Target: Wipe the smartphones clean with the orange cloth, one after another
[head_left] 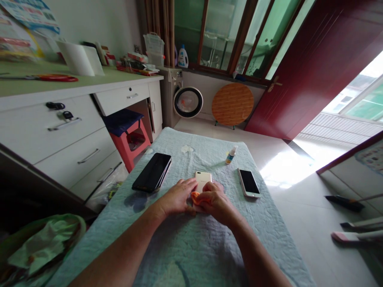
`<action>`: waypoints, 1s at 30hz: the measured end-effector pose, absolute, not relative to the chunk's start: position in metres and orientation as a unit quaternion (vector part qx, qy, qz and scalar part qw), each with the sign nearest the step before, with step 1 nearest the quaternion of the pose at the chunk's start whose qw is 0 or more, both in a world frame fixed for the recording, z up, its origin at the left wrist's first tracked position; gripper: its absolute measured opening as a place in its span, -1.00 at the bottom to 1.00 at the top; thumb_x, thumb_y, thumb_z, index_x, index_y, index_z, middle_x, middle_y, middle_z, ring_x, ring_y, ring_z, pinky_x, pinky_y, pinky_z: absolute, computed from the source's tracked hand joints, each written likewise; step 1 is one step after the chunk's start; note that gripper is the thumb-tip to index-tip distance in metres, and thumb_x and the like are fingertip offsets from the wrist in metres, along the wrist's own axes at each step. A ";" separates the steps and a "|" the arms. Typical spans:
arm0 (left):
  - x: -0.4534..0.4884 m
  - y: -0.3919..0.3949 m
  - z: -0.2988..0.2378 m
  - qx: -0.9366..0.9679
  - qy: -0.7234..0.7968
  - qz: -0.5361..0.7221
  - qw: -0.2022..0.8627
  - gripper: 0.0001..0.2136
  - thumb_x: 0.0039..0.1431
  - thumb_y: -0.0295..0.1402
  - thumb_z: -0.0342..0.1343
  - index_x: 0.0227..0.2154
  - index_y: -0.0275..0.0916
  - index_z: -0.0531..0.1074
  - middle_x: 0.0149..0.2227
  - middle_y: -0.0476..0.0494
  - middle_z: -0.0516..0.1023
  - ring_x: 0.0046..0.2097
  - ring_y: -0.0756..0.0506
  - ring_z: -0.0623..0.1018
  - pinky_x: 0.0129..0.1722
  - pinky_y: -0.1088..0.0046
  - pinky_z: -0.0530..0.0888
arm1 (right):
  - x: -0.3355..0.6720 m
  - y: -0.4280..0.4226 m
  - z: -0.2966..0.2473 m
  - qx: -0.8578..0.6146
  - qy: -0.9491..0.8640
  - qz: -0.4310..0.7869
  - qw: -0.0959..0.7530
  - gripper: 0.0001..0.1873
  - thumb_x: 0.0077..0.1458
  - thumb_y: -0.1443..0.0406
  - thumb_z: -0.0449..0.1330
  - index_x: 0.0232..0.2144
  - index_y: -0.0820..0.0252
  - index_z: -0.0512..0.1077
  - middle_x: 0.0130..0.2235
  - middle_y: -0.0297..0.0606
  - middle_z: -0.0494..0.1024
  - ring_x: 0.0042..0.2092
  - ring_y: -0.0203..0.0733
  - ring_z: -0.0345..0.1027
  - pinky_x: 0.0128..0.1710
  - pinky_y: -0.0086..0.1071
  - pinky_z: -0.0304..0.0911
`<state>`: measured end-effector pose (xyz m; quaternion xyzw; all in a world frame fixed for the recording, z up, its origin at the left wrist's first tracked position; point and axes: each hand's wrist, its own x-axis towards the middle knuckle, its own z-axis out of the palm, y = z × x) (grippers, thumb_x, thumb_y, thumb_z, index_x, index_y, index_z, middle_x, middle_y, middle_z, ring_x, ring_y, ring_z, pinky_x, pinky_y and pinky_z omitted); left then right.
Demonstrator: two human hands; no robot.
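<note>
Beneath your grip lies a pale-blue quilted cloth [191, 247]; well beyond stands a grey front-loading washing machine [171, 93]. Your right hand [217, 199] pinches a crumpled orange cloth [196, 198] on the pale-gold phone [203, 179], covering its lower part. Your left hand [179, 195] meets its left edge; hold undetermined. Left of the grip: glossy black phone [153, 171]. Right: white-framed phone [249, 182].

Upper left: pale wall [101, 20] above white drawer unit [64, 163]. Upper centre: brown-framed, greenish window [223, 36]. Upper right: dark red door [299, 59] stands open; bright daylight [289, 161] glares across pale floor [287, 219], right.
</note>
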<state>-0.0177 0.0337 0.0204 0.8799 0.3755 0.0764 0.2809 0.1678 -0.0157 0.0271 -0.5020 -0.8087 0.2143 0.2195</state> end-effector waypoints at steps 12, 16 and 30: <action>-0.018 0.033 0.018 0.890 0.368 0.071 0.260 -0.25 -0.09 -0.13 0.28 0.17 -0.24 0.19 0.29 -0.29 0.11 0.27 -0.27 0.16 0.23 0.21 0.11 | 0.189 -0.013 0.027 -0.460 -0.797 0.345 0.185 -0.84 0.03 0.38 0.23 -0.31 0.10 0.58 -0.33 -0.31 0.43 -0.29 -0.31 0.30 -0.28 -0.47 0.18; -0.018 0.032 0.020 0.886 0.375 0.064 0.267 -0.22 -0.16 -0.16 0.32 0.17 -0.23 0.20 0.29 -0.28 0.11 0.27 -0.28 0.16 0.23 0.20 0.11 | 0.190 -0.006 0.019 -0.521 -0.764 0.302 0.229 -0.81 -0.04 0.46 0.22 -0.35 0.15 0.54 -0.29 -0.30 0.44 -0.24 -0.27 0.32 -0.23 -0.45 0.17; -0.018 0.033 0.020 0.885 0.375 0.069 0.268 -0.14 -0.20 -0.19 0.34 0.21 -0.23 0.14 0.30 -0.25 0.09 0.26 -0.28 0.16 0.23 0.21 0.13 | 0.187 0.004 0.006 -0.599 -0.731 0.188 0.268 -0.85 0.16 0.27 0.11 -0.32 0.10 0.50 -0.33 -0.33 0.38 -0.32 -0.31 0.29 -0.32 -0.47 0.12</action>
